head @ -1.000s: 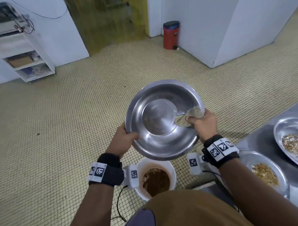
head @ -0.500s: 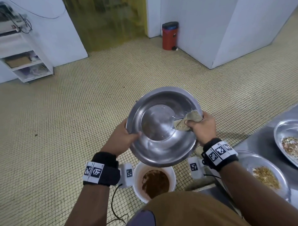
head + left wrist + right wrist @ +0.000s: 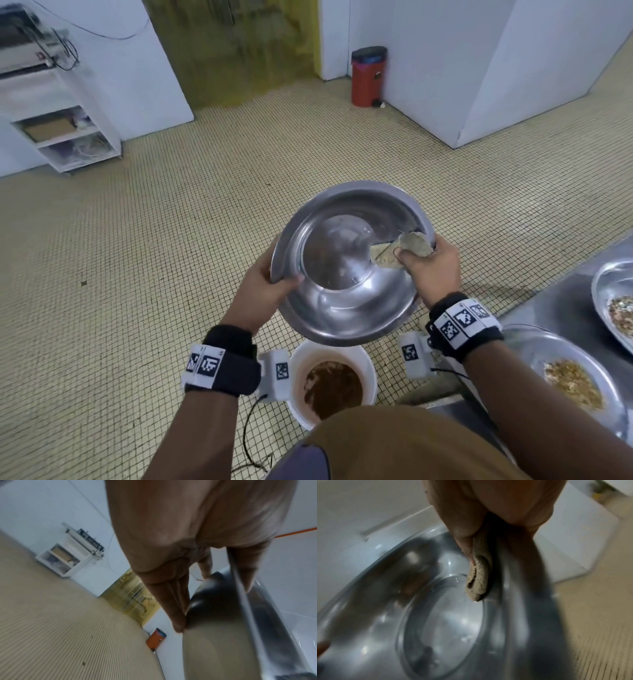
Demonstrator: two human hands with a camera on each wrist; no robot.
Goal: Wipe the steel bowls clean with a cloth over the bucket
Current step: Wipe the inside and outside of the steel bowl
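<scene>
Left hand: the left hand (image 3: 262,291) is the holding grip, grasping the steel bowl (image 3: 349,263) at its left rim, thumb hooked over the lip and fingers (image 3: 178,609) spread under the outer wall.
Steel bowl: held in the air between the two hands, tilted so its inside faces the person; the inside looks largely clean, with some faint smears on the base.
Cloth: the beige cloth (image 3: 402,250) is bunched and pressed against the inner wall on the right, just below the rim.
Right hand: the right hand (image 3: 433,270) is the wiping grip, clenched around the cloth, with a folded end (image 3: 477,580) sticking out toward the bowl's flat base.
Bucket: the white bucket (image 3: 330,383) stands on the tiled floor below both hands and nearer the person, holding brown slop.
Worktop: to the right of the wiping grip, a steel worktop (image 3: 548,311) carries two more bowls with food scraps.
Risk, slip: the bowl hangs from one rim hold, so a hard push of the cloth could probably twist it loose and drop it.
Risk, spill: the bowl sits partly beyond the bucket's far edge, so loosened residue may fall on the floor.
</scene>
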